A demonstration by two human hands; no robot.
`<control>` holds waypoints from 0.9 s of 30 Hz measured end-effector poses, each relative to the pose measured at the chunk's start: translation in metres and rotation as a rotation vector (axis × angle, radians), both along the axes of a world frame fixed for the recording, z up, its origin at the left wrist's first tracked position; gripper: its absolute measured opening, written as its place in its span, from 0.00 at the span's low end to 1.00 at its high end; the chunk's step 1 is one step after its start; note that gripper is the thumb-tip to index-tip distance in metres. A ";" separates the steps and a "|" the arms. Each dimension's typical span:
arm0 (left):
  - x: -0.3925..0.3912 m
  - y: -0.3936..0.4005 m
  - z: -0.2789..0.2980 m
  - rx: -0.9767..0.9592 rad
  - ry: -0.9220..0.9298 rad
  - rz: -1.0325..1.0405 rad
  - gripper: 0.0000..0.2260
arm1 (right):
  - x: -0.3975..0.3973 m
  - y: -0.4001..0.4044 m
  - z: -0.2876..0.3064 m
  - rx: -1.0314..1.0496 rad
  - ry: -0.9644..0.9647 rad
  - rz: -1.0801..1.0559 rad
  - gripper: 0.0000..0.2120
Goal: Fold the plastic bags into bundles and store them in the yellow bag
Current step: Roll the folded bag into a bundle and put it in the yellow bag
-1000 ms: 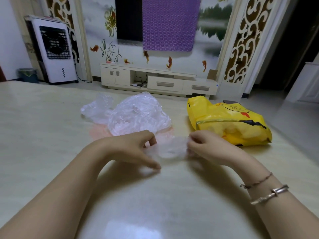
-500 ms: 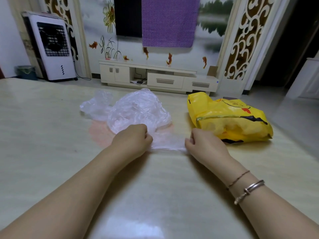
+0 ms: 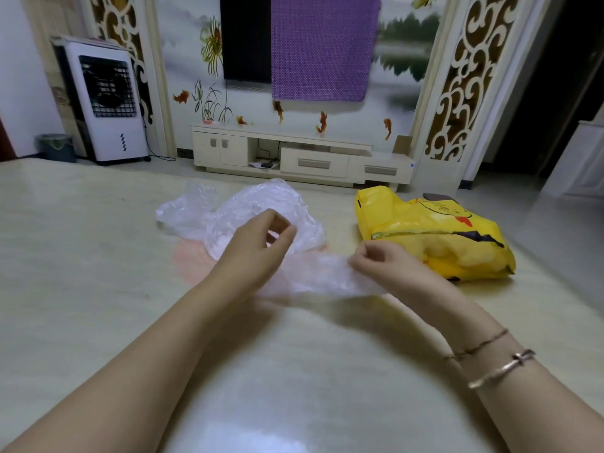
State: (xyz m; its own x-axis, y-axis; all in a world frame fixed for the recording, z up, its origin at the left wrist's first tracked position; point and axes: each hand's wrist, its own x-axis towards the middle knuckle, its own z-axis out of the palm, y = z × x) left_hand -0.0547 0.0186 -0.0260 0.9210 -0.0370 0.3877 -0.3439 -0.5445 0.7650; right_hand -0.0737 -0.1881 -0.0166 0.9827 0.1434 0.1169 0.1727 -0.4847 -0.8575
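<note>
the left hand (image 3: 258, 246) is hovering above the table (image 3: 81, 273) with its fingers curled and thumb meeting the fingertips; whether it is pinching plastic there is not clear. the right hand (image 3: 389, 266) is pinching the right end of a thin clear plastic bag (image 3: 313, 276), its fingers curled over the film. that bag is stretching between the two hands, low over the middle of the table. behind the left hand a crumpled heap of clear plastic bags (image 3: 248, 214) is lying toward the far edge. the yellow bag (image 3: 434, 237) is lying on its side near the far right edge, just beyond the right hand. two bracelets (image 3: 490, 364) are sitting on the right wrist. a white tv cabinet (image 3: 294, 155) is standing against the wall beyond the table.
</note>
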 end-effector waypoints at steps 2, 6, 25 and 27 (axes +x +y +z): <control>-0.006 -0.006 0.009 -0.191 0.159 -0.187 0.17 | -0.005 -0.005 0.012 0.312 0.144 0.115 0.14; -0.015 -0.009 0.009 -0.120 0.349 -0.415 0.26 | -0.013 -0.012 0.023 0.434 0.243 0.220 0.12; -0.002 -0.017 -0.009 -0.613 0.514 0.009 0.17 | -0.002 0.020 -0.021 -0.694 -0.821 0.227 0.23; -0.002 -0.017 -0.012 -0.570 0.522 -0.016 0.18 | -0.001 0.018 -0.020 -0.688 -0.772 0.304 0.14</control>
State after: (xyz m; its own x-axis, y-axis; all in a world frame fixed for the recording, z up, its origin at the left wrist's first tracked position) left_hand -0.0570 0.0021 -0.0380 0.9908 0.0235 -0.1333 0.1337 -0.0154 0.9909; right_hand -0.0748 -0.1703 -0.0364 0.5903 0.6407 0.4910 0.7448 -0.6669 -0.0253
